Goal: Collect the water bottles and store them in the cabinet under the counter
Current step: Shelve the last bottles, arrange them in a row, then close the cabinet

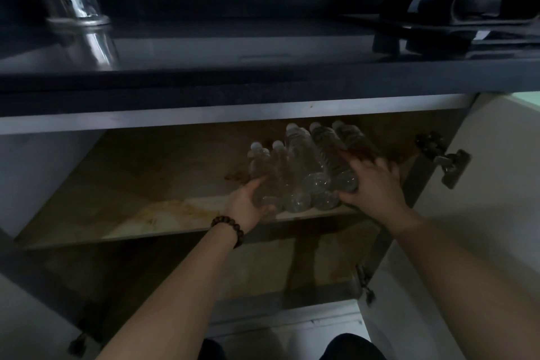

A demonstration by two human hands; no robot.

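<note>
Several clear plastic water bottles [301, 166] lie side by side on the stained shelf [163, 213] of the open cabinet under the dark counter [233, 47], caps pointing to the back. My left hand [248, 202], with a bead bracelet on its wrist, grips the leftmost bottle near its base. My right hand [371, 184] lies over the rightmost bottles, fingers spread and curled on them. The bottles sit at the shelf's right front, bases near the edge.
The right cabinet door [496, 184] stands open, with a metal hinge [447, 161] beside my right hand. A lower compartment [204, 272] lies under the shelf. On the counter are a shiny metal vessel [79, 3] at left and a gas stove [455, 20] at right.
</note>
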